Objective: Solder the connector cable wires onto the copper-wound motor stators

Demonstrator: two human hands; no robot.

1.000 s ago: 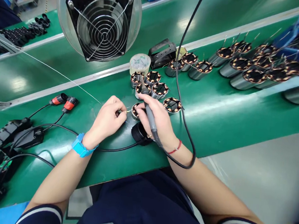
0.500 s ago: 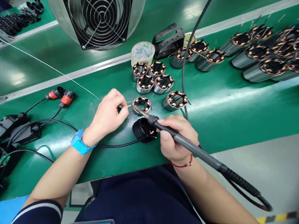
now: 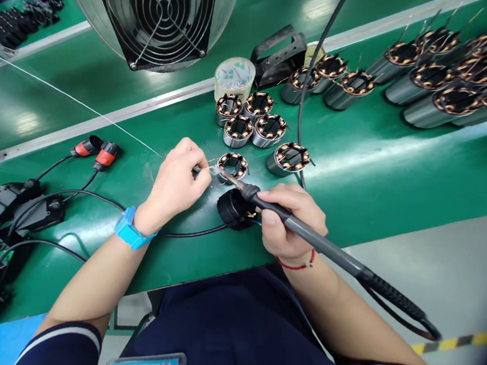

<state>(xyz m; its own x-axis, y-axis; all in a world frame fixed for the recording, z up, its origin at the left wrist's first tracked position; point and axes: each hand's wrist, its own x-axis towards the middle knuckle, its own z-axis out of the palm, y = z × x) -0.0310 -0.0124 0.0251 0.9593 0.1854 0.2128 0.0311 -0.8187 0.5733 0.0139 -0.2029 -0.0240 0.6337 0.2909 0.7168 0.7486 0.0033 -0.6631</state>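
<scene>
My right hand [image 3: 289, 221] is closed round a grey soldering iron [image 3: 307, 234], held like a pen. Its tip points left at a small wound stator [image 3: 233, 165] lying on the green bench. My left hand [image 3: 178, 185], with a blue wristband, is pinched shut on thin solder wire [image 3: 82, 107] that runs off to the upper left. The wire's end meets the iron's tip beside the stator. A round black holder [image 3: 231, 209] sits just under the iron.
Several more stators [image 3: 255, 123] stand in a cluster behind, with a clear cup [image 3: 234, 77] and a black bracket [image 3: 279, 54]. Long stators [image 3: 433, 92] lie at the right. A fan [image 3: 157, 8] hangs above. Black cables and red-tipped plugs [image 3: 98, 151] lie at the left.
My right hand swung the iron from upright over the stator to lying low, tip at the stator's left edge. The view dropped closer. My left hand kept its pinch.
</scene>
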